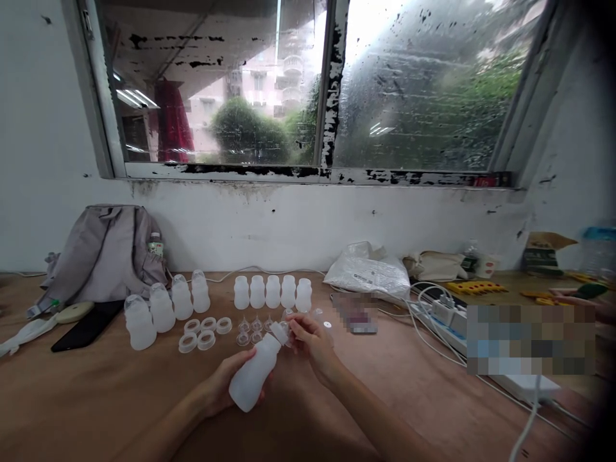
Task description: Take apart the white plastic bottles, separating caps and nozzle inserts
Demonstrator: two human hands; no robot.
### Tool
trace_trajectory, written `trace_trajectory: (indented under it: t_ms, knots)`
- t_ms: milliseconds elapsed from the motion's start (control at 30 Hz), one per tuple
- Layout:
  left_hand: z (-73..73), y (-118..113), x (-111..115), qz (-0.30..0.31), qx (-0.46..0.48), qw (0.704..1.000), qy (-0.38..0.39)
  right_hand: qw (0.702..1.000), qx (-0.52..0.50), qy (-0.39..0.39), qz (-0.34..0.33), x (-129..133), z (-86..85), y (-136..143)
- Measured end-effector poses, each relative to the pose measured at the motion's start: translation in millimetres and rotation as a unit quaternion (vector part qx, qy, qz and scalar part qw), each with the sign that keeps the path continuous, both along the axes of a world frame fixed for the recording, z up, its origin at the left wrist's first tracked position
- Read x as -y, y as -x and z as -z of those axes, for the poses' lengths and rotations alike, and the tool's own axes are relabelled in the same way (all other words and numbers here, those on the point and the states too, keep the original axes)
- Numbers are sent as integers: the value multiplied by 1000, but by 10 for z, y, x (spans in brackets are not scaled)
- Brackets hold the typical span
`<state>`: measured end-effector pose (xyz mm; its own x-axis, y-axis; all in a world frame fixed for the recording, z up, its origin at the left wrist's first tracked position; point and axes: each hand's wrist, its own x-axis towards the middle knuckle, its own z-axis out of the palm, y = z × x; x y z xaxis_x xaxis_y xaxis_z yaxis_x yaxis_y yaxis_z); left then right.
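My left hand [226, 380] is wrapped round a frosted white baby bottle [254, 375], tilted with its neck up to the right. At the neck is a pale collar ring [279, 332], which the closed fingers of my right hand [312, 343] pinch from the right; these fingers partly hide it. Just behind the bottle stand clear bottle nipples [244, 330] in rows, some covered by my right hand. Several loose collar rings [206, 339] lie to their left. A row of open-topped bottles [273, 292] is farther back, and capped bottles [140, 323] form a slanting line at left.
A grey backpack [108, 253] and a black phone [89, 326] are at left. Behind at right lie a white plastic bag [366, 273] and another phone [362, 321]. A power strip [517, 378] with trailing cables runs along the right, where another person's hand [575, 295] shows.
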<state>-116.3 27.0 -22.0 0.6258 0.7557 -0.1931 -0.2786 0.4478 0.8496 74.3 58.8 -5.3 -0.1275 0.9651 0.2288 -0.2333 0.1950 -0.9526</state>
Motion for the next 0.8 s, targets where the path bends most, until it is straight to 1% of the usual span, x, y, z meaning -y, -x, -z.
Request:
trace_trajectory:
  t_ms: [33, 67, 100, 133, 167, 200, 233, 267, 300, 333, 367, 433, 500, 567, 633, 700, 800]
  knots:
    - [-18, -1, -1, -11, -1, 1000, -6, 1000, -9, 4, 15, -10, -4, -25]
    - [-40, -1, -18, -42, 0, 999, -29, 999, -8, 6, 35, -21, -5, -51]
    - [-63, 6, -57, -96, 1, 993, -66, 998, 3, 3, 55, -32, -2, -75]
    - [-85, 23, -122, -168, -4, 979, -113, 997, 25, -7, 75, -43, 5, -97]
    - [-104, 52, -217, -248, -18, 954, -166, 994, 55, -24, 92, -53, 15, -116]
    - [-115, 97, -339, -324, -46, 921, -210, 989, 92, -46, 105, -60, 28, -129]
    - [-119, 156, -484, -377, -86, 887, -252, 982, 130, -72, 115, -62, 43, -136]
    - [-113, 226, -641, -416, -135, 850, -293, 973, 170, -99, 123, -58, 59, -136]
    - [-99, 304, -802, -435, -177, 821, -325, 961, 211, -126, 128, -47, 77, -128]
    - [-79, 382, -957, -450, -210, 796, -347, 947, 253, -152, 127, -29, 97, -115]
    - [-56, 455, -1097, -454, -240, 783, -351, 931, 295, -179, 119, -7, 119, -98]
    - [-10, 567, -1315, -445, -302, 772, -338, 896, 374, -223, 84, 41, 174, -58]
    - [26, 624, -1447, -431, -332, 772, -328, 864, 438, -244, 47, 78, 234, -23]
    - [51, 637, -1520, -420, -344, 774, -327, 839, 485, -243, 35, 98, 283, 0]
    - [65, 631, -1564, -409, -355, 775, -326, 822, 516, -238, 38, 108, 307, 10]
    - [70, 624, -1598, -399, -359, 778, -328, 810, 536, -235, 37, 120, 307, 16]
    - [53, 624, -1634, -378, -352, 784, -344, 800, 550, -238, 33, 140, 290, 33]
